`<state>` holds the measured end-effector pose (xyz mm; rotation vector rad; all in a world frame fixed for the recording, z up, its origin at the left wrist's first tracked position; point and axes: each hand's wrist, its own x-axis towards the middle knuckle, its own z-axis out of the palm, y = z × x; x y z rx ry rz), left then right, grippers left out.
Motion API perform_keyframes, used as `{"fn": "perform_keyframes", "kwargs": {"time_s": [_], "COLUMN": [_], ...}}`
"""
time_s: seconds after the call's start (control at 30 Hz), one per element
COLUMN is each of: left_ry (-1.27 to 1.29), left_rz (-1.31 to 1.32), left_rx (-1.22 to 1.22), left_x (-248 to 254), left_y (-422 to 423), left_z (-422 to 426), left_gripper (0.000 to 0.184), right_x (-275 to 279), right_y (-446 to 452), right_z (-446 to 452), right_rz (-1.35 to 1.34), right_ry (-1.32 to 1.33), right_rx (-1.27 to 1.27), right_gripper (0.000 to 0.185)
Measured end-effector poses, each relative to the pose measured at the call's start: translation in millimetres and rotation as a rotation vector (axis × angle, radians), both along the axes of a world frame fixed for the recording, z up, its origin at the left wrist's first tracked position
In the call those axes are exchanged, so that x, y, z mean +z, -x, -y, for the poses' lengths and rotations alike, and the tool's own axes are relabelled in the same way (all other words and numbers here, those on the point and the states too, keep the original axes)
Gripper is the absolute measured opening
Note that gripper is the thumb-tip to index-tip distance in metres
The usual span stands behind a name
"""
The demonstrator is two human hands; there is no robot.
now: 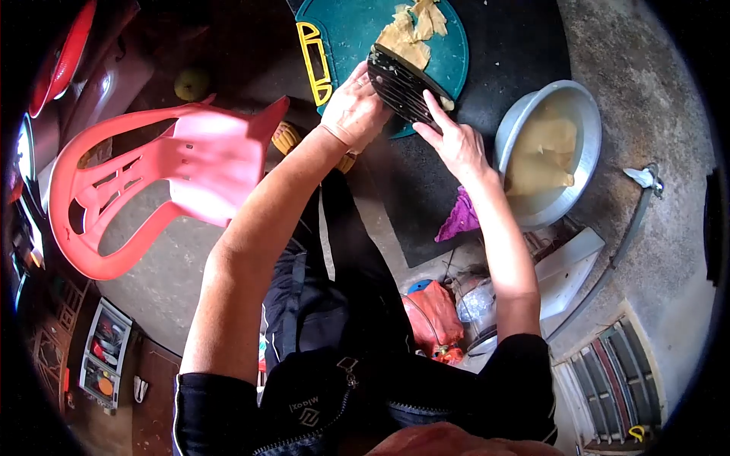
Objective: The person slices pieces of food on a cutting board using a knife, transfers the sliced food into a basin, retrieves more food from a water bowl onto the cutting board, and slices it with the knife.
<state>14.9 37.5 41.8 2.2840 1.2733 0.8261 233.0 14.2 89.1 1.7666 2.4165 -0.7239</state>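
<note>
Both hands are on a dark, flat, striped tool [407, 83], tilted over a round green cutting board [342, 38] with a yellow handle. Its exact kind is unclear; pale bits stick to its edge. My left hand [355, 114] is closed at its left side, with the fingertips hidden behind it. At the right end, my right hand [460, 144] grips it between thumb and fingers. Thin yellowish sheets [407, 38], wrinkled and torn, lie on the board just beyond the tool.
Right of the board, a metal basin [506, 137] holds cloudy liquid and yellowish sheets [544, 144]. The board rests on a black table [517, 45]. A purple cloth [458, 216] hangs near my right wrist. A pink plastic chair [217, 159] stands left; a red bag [433, 315] lies below.
</note>
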Motion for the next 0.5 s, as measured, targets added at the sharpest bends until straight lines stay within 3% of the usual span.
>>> {"fn": "perform_keyframes", "kwargs": {"time_s": [0.13, 0.17, 0.2, 0.27, 0.37, 0.5], "left_ry": [0.059, 0.146, 0.223, 0.131, 0.004, 0.012], "left_rz": [-0.211, -0.25, -0.208, -0.229, 0.024, -0.003], "left_rx": [-0.085, -0.125, -0.109, -0.057, 0.012, -0.024], "left_x": [0.8, 2.0, 1.8, 5.0, -2.0, -3.3], "left_y": [3.0, 3.5, 1.9, 1.5, -0.7, 1.1], "left_z": [3.5, 5.7, 3.5, 4.6, -1.0, -1.0], "left_gripper": [0.029, 0.027, 0.025, 0.022, 0.023, 0.029], "right_x": [-26.5, -31.6, -32.2, -28.0, -28.5, -7.6], "right_y": [28.7, 40.5, 51.9, 55.6, 22.6, -1.5], "right_z": [-31.0, -44.0, -55.2, -60.9, -34.1, -17.9], "right_rz": [-0.238, -0.187, -0.148, -0.144, -0.309, -0.073], "right_ry": [-0.068, -0.162, -0.098, -0.031, -0.135, 0.051], "right_rx": [-0.004, 0.052, 0.023, 0.007, 0.003, -0.083], "right_gripper": [0.064, 0.064, 0.063, 0.062, 0.062, 0.063]}}
